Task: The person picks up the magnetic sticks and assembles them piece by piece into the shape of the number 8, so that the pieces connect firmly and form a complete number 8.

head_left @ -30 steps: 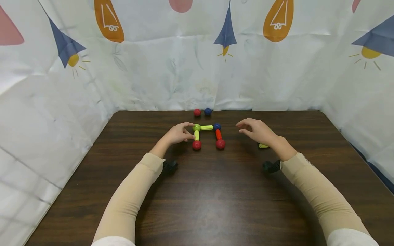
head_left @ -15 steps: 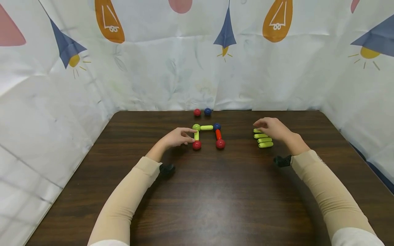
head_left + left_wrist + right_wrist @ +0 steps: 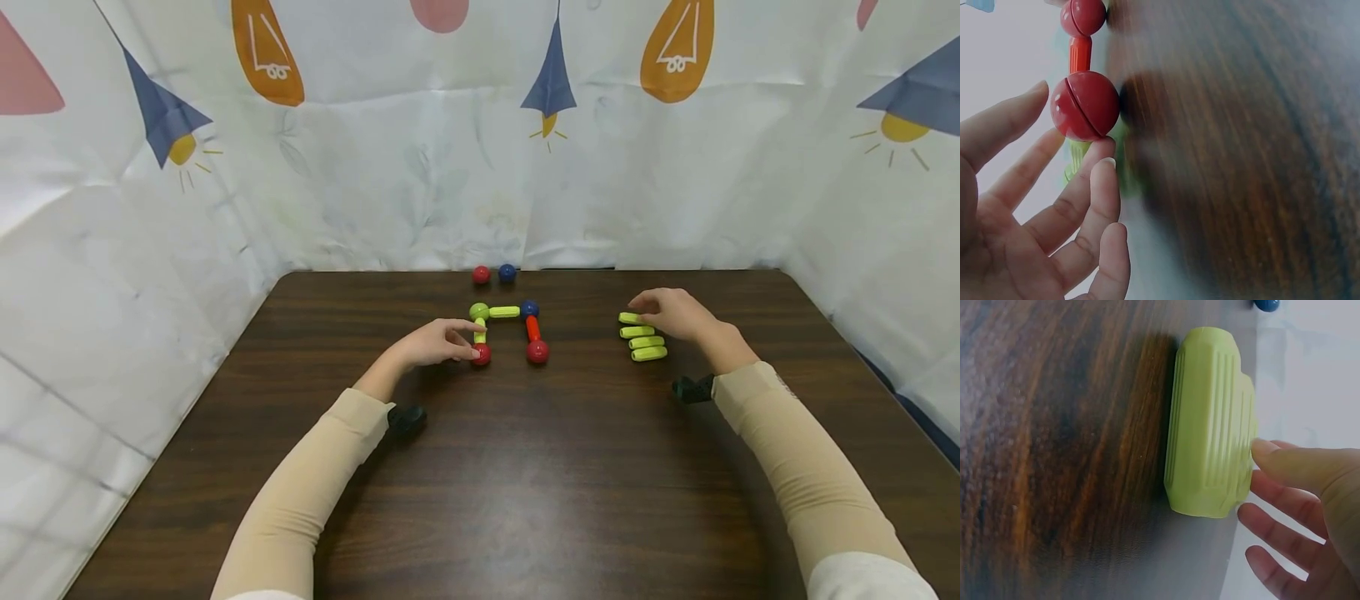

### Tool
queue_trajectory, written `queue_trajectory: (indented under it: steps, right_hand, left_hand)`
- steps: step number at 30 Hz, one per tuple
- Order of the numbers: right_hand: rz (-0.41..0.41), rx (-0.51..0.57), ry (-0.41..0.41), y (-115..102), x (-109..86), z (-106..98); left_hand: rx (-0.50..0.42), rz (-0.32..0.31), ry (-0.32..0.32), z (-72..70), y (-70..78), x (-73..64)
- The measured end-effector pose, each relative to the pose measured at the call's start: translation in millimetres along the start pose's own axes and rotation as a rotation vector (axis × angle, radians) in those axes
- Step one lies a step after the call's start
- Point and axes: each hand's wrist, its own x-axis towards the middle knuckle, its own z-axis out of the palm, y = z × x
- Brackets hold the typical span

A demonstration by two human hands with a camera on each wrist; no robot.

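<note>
On the dark table stands a joined figure of balls and rods, three-sided with its gap toward me. My left hand (image 3: 431, 342) is at its near left corner, fingers spread around the red ball (image 3: 1088, 106); fingertips lie right at its underside and the thumb is a little apart. A yellow-green rod (image 3: 480, 333) links that ball to a green ball (image 3: 479, 311). To the right, several loose yellow-green rods (image 3: 648, 354) lie in a row. My right hand (image 3: 678, 315) pinches the farthest rod (image 3: 628, 318); in the right wrist view nearer rods partly hide it.
Another yellow-green rod (image 3: 504, 312) leads to a blue ball (image 3: 529, 309), then a red rod (image 3: 533, 328) and a second red ball (image 3: 537, 352). A loose red ball (image 3: 482, 274) and blue ball (image 3: 507, 273) sit at the back edge before the patterned cloth (image 3: 450, 183).
My right hand has moved right from beside the figure to the row of rods, uncovering them. The left hand has slid nearer along the left rod to the red ball.
</note>
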Motion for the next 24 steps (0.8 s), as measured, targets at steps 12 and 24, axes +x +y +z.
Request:
queue_trajectory:
  steps: [12,24]
  right_hand:
    - [0.031,-0.041,-0.015,3.4,4.5,1.5]
    - [0.015,-0.059,0.031,-1.7,7.6,4.1]
  left_hand:
    - [0.075,0.016,0.005,1.2,3.1,-2.2]
    - [0.172,0.061,0.005,5.2,6.3,0.3]
